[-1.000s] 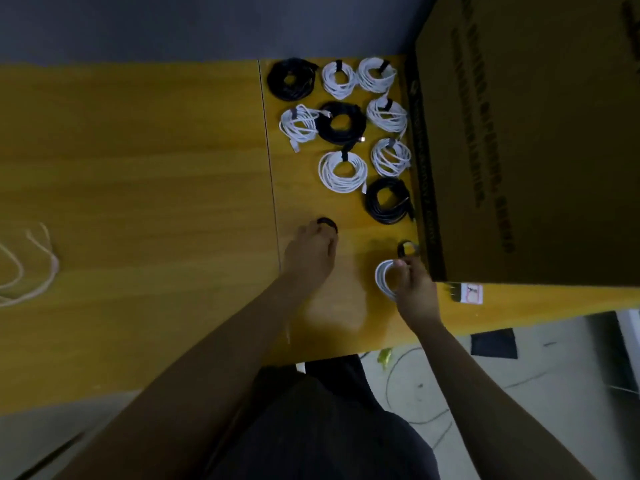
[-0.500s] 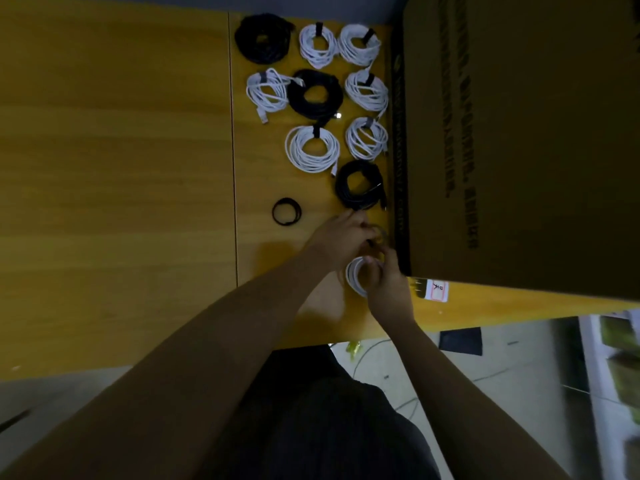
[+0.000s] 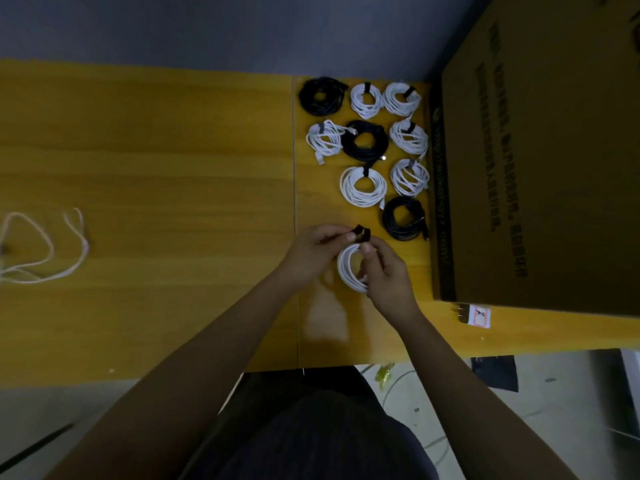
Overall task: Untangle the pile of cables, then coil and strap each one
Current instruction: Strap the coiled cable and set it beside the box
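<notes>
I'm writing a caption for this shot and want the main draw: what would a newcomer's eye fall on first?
Most likely the two hands at centre: the left hand and right hand pinch a black strap over a white coiled cable. Next, the coiled cables, white and black, set out in rows just beyond on the yellow table, beside a big cardboard box. A loose white cable lies far left.

Both hands work above the counter (image 3: 173, 202). The left hand (image 3: 313, 252) and right hand (image 3: 384, 275) pinch a black strap (image 3: 362, 233) on a white coiled cable (image 3: 348, 270). Strapped coils (image 3: 363, 185) lie beyond.
</notes>
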